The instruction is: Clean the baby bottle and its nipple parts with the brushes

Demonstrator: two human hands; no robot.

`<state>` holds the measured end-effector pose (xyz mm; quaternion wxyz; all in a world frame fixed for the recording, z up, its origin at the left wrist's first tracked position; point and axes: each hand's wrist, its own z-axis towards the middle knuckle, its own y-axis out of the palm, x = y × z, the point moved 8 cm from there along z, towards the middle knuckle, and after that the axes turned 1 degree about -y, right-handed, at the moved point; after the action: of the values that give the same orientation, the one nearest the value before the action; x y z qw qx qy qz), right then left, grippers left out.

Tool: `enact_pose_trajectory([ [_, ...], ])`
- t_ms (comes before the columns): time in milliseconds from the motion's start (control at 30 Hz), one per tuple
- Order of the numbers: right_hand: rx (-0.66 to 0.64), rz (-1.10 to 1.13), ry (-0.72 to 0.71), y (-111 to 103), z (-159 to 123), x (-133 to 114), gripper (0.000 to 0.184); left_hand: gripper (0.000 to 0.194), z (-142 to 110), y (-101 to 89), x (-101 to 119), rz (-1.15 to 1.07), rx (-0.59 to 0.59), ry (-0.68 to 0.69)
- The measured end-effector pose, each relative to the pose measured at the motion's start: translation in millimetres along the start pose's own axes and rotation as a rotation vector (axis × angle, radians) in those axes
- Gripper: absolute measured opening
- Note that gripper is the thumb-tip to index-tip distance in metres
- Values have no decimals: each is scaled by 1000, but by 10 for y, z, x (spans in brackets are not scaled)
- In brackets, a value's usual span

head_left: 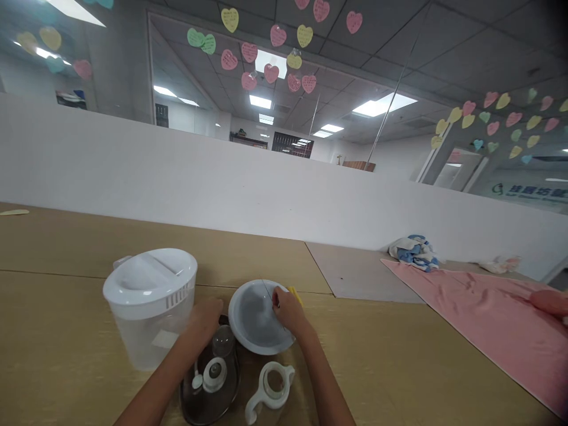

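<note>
My right hand (287, 309) is closed in a pinch over the right side of a pale grey-white bowl (242, 322). A thin, wire-like strand shows at its fingertips; its kind is unclear. Something yellow (295, 295) shows behind that hand. My left hand (207, 316) is at the far end of a dark oval tray (208, 411), left of the bowl, its fingers mostly hidden. On the tray are a clear rounded bottle (223, 341), a white ring with a teat-like centre (215, 375) and a small white piece (197, 380). A white two-handled ring (275, 397) is nearer me.
A clear tub with a white lid (153, 275) stands left of my left arm. At right lie a pink cloth (488, 319) and a crumpled blue-and-white cloth (415, 252). A white partition (248, 195) with glass above borders the table's back.
</note>
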<state>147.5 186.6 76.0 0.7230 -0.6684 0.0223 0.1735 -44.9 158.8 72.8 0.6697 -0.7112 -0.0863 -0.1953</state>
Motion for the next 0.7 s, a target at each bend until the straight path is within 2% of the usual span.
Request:
enact_pose_trajectory([
  [100,56,99,9,-135,-14,19,35,26,-109,-166,30,105,44,-79],
  [167,108,199,-8,-270,-36,20,42,28,-203,-331,141,189,106,-57],
  [233,171,334,-41,-452,-91,-4,39,28,-280,-469,281,243,134,-11],
  [300,228,534,-87,-667,-193,-65,28,24,-313,-557,415,208,124,39],
  [400,249,924,-193,-975,-409,-245,10,20,-296,-614,595,31,100,134],
  [500,235,1168,-290,-1191,-612,-449,9,19,-268,-639,718,-203,122,232],
  [600,271,1203,-318,-1275,-710,-546,10,19,-264,-636,758,-393,137,283],
  [700,315,1120,-309,-1268,-715,-561,11,21,-277,-644,754,-512,154,289],
])
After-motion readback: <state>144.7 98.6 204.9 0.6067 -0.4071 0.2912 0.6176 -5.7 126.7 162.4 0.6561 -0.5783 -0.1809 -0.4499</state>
